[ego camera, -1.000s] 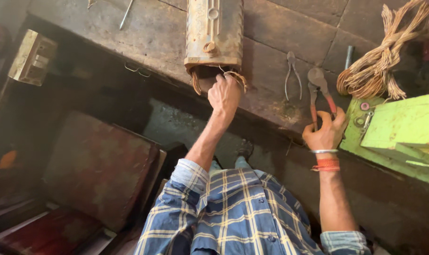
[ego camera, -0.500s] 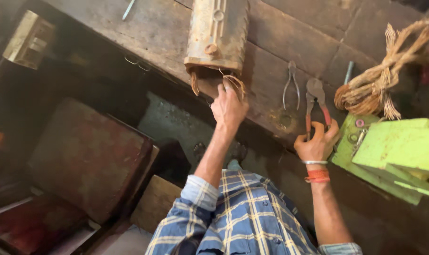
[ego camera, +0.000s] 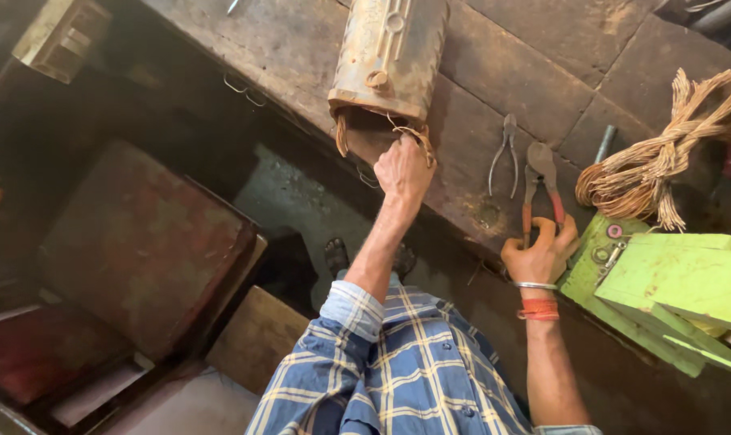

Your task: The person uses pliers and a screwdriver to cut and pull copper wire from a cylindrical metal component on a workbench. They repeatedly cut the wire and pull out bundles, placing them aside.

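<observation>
The left hand is closed at the open near end of a rusty metal cylinder that lies on the dark wooden worktop, its fingers curled around the copper-coloured wires that spill from the opening. More of that wiring curls out at the left edge of the same opening. The cylinder runs away from the person, its far end cut off by the top of the view.

The right hand sits at the near edge of the worktop, to the right of the cylinder, and grips the red handles of a pair of pliers whose head points toward the far side. Just left of them lies a second, plain metal pair of pliers, untouched. A thick bundle of straw-coloured wire (knotted around its middle) lies further right, and a green machine housing sits beside the right wrist, which wears 2 bands, 1 metal and 1 orange.

On the near left, lower than the worktop, stands a worn reddish-brown box. The person wears a blue checked shirt.
</observation>
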